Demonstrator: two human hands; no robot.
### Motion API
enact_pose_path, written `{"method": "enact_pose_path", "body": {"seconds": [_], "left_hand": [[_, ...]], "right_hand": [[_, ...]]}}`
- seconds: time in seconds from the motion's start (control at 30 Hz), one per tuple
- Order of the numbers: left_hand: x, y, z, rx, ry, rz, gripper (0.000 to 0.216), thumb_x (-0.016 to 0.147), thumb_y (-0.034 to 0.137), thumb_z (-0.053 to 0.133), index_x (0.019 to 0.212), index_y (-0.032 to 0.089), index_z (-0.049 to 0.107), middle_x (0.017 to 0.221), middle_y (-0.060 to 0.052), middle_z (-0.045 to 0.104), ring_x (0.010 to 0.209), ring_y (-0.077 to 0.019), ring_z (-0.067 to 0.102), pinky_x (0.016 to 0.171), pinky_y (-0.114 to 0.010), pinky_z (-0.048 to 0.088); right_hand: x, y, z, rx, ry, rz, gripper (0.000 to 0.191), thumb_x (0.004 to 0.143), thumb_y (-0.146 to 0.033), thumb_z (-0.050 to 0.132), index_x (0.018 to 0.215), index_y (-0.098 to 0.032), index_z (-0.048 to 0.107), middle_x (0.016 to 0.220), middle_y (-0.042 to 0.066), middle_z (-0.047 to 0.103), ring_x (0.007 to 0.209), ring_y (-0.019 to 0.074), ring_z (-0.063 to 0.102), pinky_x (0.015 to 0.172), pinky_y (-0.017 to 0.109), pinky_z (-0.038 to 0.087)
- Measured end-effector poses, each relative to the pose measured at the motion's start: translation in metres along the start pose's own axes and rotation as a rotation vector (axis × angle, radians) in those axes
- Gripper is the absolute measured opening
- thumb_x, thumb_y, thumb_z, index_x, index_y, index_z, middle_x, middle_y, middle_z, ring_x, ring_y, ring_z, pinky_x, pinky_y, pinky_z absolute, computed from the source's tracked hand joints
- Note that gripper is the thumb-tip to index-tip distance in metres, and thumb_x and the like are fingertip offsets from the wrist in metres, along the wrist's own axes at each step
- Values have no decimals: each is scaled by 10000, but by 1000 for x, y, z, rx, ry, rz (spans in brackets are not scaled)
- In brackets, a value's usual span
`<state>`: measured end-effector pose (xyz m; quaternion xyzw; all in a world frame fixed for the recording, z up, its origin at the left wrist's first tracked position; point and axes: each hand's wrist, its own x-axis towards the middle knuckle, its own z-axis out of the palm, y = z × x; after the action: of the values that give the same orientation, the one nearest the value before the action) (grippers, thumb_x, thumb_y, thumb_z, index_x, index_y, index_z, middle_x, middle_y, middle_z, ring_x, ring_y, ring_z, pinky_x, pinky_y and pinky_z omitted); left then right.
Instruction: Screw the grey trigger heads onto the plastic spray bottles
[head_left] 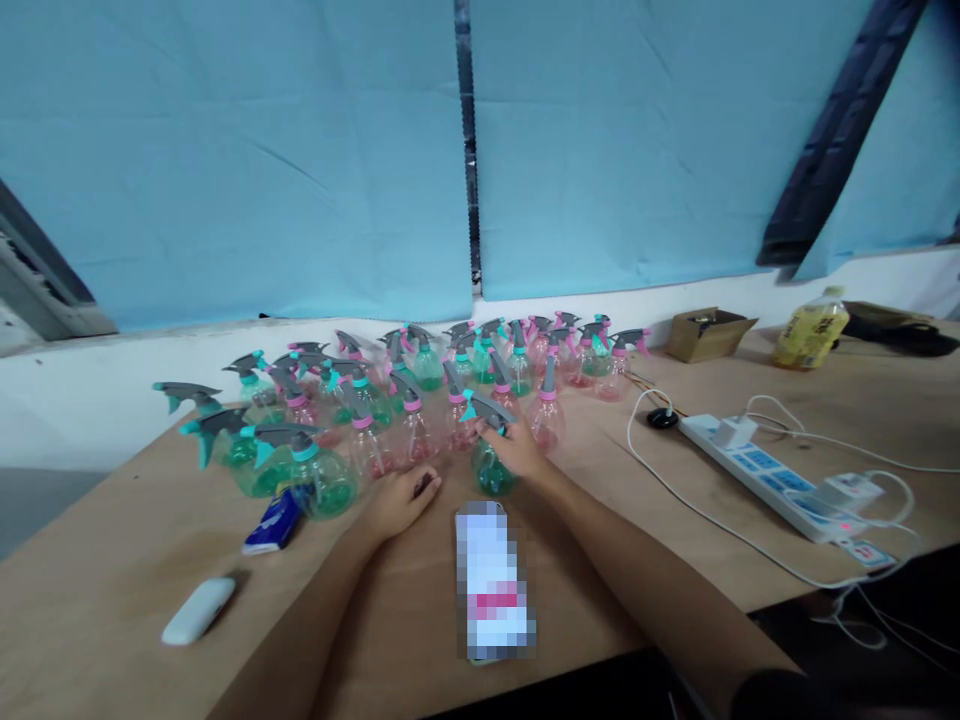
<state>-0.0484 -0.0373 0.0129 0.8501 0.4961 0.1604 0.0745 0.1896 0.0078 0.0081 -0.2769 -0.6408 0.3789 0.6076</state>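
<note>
My right hand (514, 447) is closed around the neck of a spray bottle (493, 474) with a clear green body, a grey head and a turquoise nozzle. This bottle stands upright, just beyond a phone (491, 580) that lies on the table. My left hand (405, 500) rests on the tabletop, loosely curled, with thumb and fingers apart and a dark gap between them; nothing shows in it. Close by on its left is another green spray bottle (330, 485). Pink spray bottles (416, 435) stand right behind both hands.
Many more pink and green bottles crowd toward the wall. A blue packet (275, 520) and a white oblong case (199, 610) lie at left. On the right are a power strip (772, 475) with cables, a cardboard box (709, 335) and a yellow-labelled bottle (811, 332).
</note>
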Motion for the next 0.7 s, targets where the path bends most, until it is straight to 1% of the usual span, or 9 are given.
{"method": "enact_pose_path", "body": {"seconds": [0.3, 0.7], "left_hand": [[0, 1, -1, -3, -9, -7, 347, 955, 479, 369, 947, 245, 625, 758, -3, 681, 674, -163, 612, 609, -253, 367], [0, 1, -1, -13, -2, 10, 347, 959, 471, 362, 940, 239, 619, 733, 0, 669, 660, -163, 609, 604, -256, 366]], "right_hand": [[0, 13, -1, -39, 12, 4, 207, 879, -373, 616, 1015, -241, 702, 820, 14, 689, 772, 161, 653, 776, 330, 535], [-1, 5, -1, -51, 8, 12, 237, 878, -392, 612, 1012, -216, 698, 815, 21, 685, 757, 160, 638, 781, 321, 526]]}}
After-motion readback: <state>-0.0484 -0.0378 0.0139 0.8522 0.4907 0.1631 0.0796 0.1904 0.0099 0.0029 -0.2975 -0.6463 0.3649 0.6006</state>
